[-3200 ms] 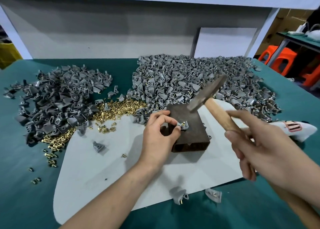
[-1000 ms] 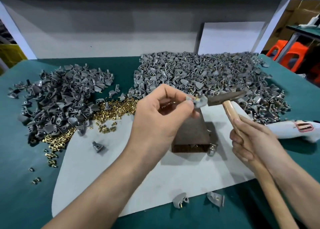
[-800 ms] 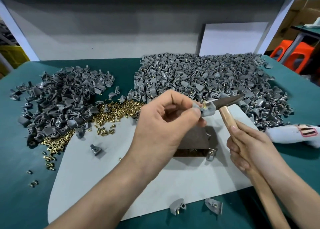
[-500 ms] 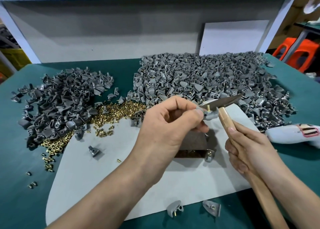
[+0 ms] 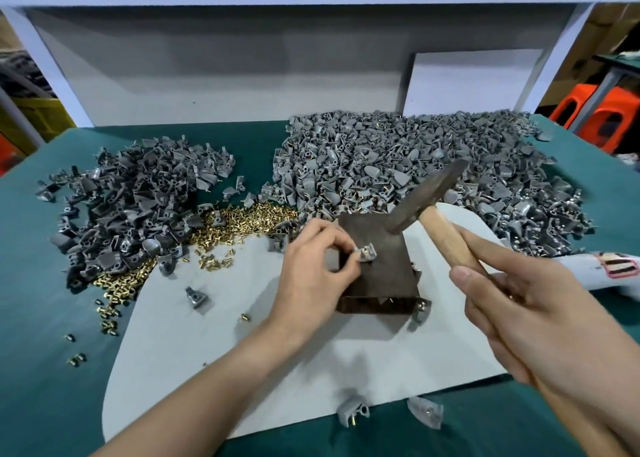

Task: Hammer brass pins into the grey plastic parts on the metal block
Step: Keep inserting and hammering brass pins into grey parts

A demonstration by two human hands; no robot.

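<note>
A dark rusty metal block [image 5: 381,269] stands on a pale grey mat [image 5: 214,339] in the middle of the green table. My left hand [image 5: 311,269] pinches a small grey plastic part [image 5: 365,252] and holds it down on the block's top. My right hand [image 5: 526,314] grips the wooden handle of a hammer [image 5: 426,197], whose steel head hangs raised above the block's far right corner. Loose brass pins [image 5: 239,217] lie heaped left of the block.
A dark pile of grey parts [image 5: 131,197] lies at the left, and a larger, lighter pile [image 5: 415,159] spreads across the back right. Stray parts [image 5: 195,297] sit on the mat and at its front edge [image 5: 353,413]. A white bottle [image 5: 602,269] lies at right.
My left hand has lowered the grey part from mid-air onto the block. The hammer has swung up from beside the part to a raised tilt.
</note>
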